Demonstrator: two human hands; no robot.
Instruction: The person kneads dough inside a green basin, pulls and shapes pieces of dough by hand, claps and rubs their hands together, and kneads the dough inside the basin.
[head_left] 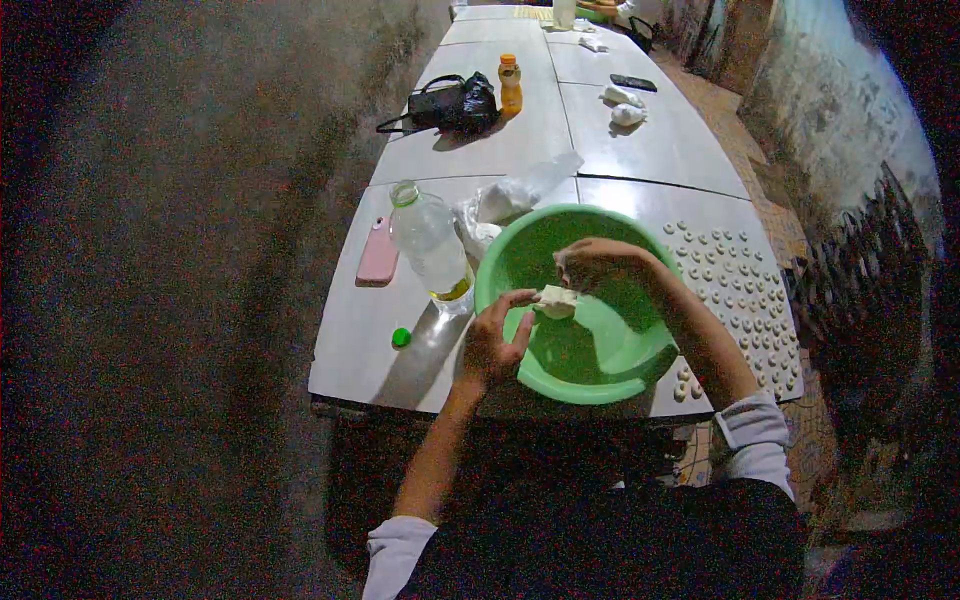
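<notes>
A wide green basin (pixel 495 250) sits at the near end of the table, with both my hands over it. My left hand (pixel 492 343) reaches in from the left, its fingertips gripping the side of a pale lump of dough (pixel 558 302). Just beyond the lump, my right hand (pixel 598 262) is closed, thumb and fingers drawn together; whatever is between them is too small to make out. To the right, many small round dough pieces (pixel 735 292) lie in rows on the tabletop.
Left of the basin stand a large clear bottle (pixel 428 240), a pink phone (pixel 377 253) and a green cap (pixel 401 338). Behind it lies a white plastic bag (pixel 510 198). Farther back are a black bag (pixel 450 104), an orange bottle (pixel 510 85), white bundles (pixel 627 112) and a dark phone (pixel 634 83).
</notes>
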